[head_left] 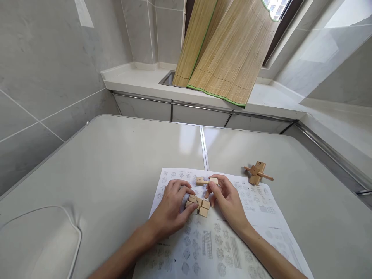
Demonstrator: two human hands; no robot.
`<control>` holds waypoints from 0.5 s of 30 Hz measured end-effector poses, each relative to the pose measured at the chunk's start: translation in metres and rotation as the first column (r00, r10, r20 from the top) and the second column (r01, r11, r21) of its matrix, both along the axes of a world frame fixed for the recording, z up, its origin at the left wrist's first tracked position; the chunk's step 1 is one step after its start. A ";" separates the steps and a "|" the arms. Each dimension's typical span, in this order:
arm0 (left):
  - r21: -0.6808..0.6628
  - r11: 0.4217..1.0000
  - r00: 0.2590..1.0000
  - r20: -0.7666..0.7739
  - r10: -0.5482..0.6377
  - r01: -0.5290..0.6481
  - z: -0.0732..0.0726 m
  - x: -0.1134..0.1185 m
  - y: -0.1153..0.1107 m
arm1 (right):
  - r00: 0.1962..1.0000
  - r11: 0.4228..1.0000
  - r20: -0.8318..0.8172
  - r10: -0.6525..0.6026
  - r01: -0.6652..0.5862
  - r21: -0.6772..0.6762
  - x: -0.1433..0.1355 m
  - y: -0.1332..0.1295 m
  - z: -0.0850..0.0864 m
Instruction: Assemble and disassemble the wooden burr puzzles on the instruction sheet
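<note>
My left hand (176,203) is closed around the near-left side of a small cluster of joined wooden puzzle blocks (204,207), which rests on a printed sheet (209,232). Between the thumb and fingers of my right hand (228,197) is a notched wooden puzzle piece (200,181), thin in the middle with blocky ends, held just beyond the cluster and apart from it. Small line drawings of puzzle shapes cover the sheet. Some of my right fingers are hidden behind the hand.
Off the sheet's far right corner lies another wooden assembly (257,173) with a rod through it. A white cable (78,232) curves along the table's left side. Behind the table (130,151) are a counter (139,83) and a hanging bamboo mat (229,58).
</note>
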State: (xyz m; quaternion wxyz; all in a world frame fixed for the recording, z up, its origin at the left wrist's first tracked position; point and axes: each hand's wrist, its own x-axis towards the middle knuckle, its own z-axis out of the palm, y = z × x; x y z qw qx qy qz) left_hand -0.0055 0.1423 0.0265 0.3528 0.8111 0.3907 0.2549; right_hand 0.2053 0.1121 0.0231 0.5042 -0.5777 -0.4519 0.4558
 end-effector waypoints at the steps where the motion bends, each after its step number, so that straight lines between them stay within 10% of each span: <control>1: -0.013 1.000 1.000 0.010 -0.004 0.004 0.001 0.000 0.000 | 1.000 1.000 0.002 -0.002 0.002 0.002 0.000 0.000 0.000; 15: -0.179 0.982 0.986 0.141 0.093 -0.067 0.016 0.000 0.002 | 0.988 1.000 -0.154 -0.013 0.016 0.016 0.006 -0.001 0.001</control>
